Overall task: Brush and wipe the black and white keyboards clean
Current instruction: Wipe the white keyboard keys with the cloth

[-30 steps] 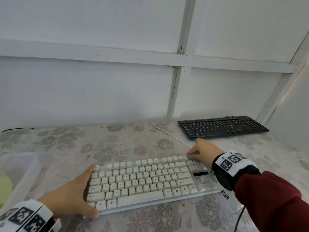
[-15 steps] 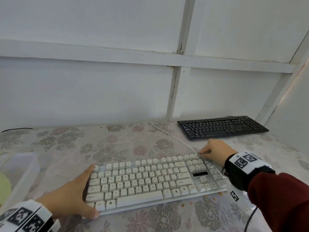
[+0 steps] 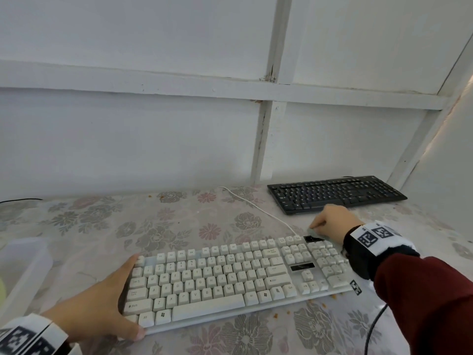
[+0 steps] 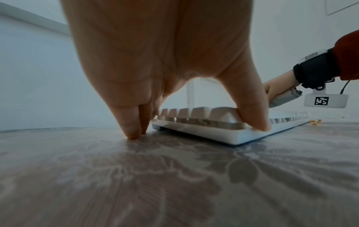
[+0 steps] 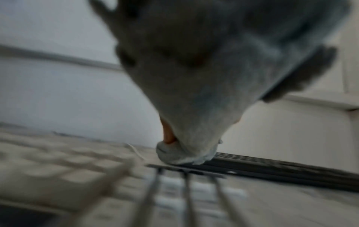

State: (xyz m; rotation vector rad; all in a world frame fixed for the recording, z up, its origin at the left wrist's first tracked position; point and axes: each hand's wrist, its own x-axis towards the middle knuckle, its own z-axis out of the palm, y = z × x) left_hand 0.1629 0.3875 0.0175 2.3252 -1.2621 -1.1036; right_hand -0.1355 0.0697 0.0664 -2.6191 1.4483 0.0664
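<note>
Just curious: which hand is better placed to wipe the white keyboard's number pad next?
Probably the right hand: it grips a grey cloth at that corner of the white keyboard; the left hand steadies its far end.

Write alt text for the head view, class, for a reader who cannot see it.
A left hand steadies a white keyboard on a floral tablecloth while the right hand wipes its far right corner with a grey cloth. A black keyboard lies behind.

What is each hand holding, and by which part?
Right hand grips a grey cloth, bunched around its fingers. Left hand braces the white keyboard by its left end.
</note>
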